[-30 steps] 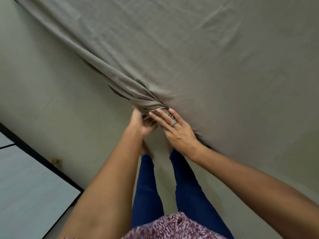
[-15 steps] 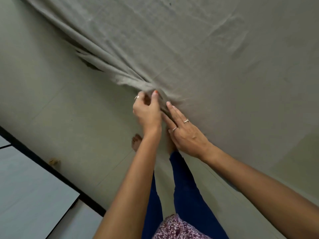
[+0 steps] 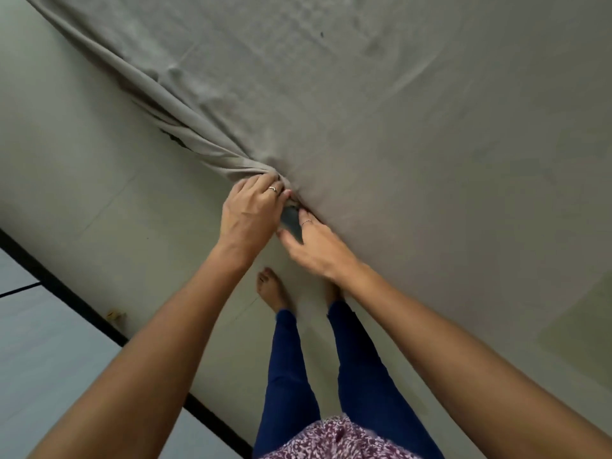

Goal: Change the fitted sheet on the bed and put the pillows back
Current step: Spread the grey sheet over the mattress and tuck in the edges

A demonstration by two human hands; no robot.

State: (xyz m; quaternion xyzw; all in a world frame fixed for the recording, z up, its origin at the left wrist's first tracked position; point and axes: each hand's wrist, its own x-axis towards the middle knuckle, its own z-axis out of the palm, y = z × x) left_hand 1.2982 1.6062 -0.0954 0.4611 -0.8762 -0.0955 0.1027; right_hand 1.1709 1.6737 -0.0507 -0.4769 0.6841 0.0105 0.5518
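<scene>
Grey fitted sheet [image 3: 364, 127] is soft and stretchy: your left hand [image 3: 251, 213] grips the bunched corner, your right hand [image 3: 318, 246] tucks underneath, its fingers hidden; hold by the gathered hem

both bare arms reach forward and down, hands meeting close together. left hand [image 3: 250, 212] back up, fingers curled, ring visible. right hand [image 3: 318, 246] just beside it, fingers extended forward, ring on one finger, fingertips hidden. bare feet below.
</scene>
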